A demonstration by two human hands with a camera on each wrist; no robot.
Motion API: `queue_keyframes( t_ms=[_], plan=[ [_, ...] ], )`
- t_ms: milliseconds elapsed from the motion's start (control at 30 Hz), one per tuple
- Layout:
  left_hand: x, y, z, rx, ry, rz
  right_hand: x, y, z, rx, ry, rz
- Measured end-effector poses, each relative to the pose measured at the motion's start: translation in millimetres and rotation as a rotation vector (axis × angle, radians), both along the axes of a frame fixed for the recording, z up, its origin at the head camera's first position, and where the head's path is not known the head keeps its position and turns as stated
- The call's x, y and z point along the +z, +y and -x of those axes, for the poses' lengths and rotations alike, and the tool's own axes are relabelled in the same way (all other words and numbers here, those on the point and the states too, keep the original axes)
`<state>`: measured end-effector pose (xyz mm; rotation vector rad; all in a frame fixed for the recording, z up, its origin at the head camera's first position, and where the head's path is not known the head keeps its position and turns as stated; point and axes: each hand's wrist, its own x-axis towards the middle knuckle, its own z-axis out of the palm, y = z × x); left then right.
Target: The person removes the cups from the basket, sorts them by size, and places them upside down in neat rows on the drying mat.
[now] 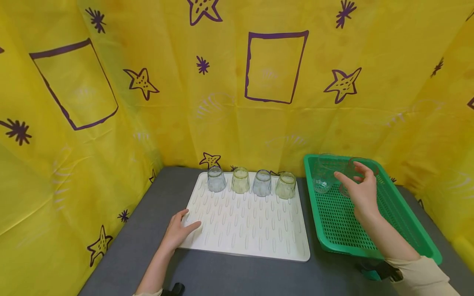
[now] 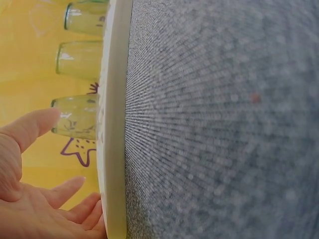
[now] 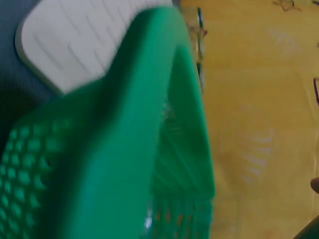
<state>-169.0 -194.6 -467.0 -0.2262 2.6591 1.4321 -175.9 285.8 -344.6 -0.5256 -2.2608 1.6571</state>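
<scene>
My left hand (image 1: 177, 233) is at the left edge of a white ridged mat (image 1: 244, 230), thumb spread from the fingers; its fingertips lie close to that edge in the left wrist view. Several ribbed glasses stand in a row along the mat's back, wider end down: a bluish glass (image 1: 216, 179), a yellowish glass (image 1: 240, 181), another bluish glass (image 1: 262, 183) and another yellowish glass (image 1: 286, 186). Over the green basket (image 1: 321, 234), my right hand (image 1: 364, 193) has thumb and fingers apart beside a reddish-rimmed glass (image 1: 343, 190). Left of it is a clear glass (image 1: 324, 181).
A grey tabletop (image 1: 222, 277) lies beneath the mat and basket. Yellow fabric (image 1: 222, 82) with purple drawings hangs behind and at both sides. The basket's raised rim fills much of the blurred right wrist view.
</scene>
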Motion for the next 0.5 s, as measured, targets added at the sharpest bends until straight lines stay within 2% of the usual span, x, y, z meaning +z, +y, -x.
queue_keyframes(
  t_ms=[167, 333, 500],
  plan=[
    [1.0, 0.2, -1.5, 0.003, 0.004, 0.003, -0.7, 27, 11.3, 0.002, -0.062, -0.053],
    [0.9, 0.3, -2.0, 0.002, 0.004, 0.004, -4.2, 53, 25.0, -0.052, -0.114, -0.167],
    [-1.5, 1.3, -1.7, 0.009, 0.032, 0.011, -11.7, 70, 33.7, -0.086, -0.175, -0.186]
  ],
)
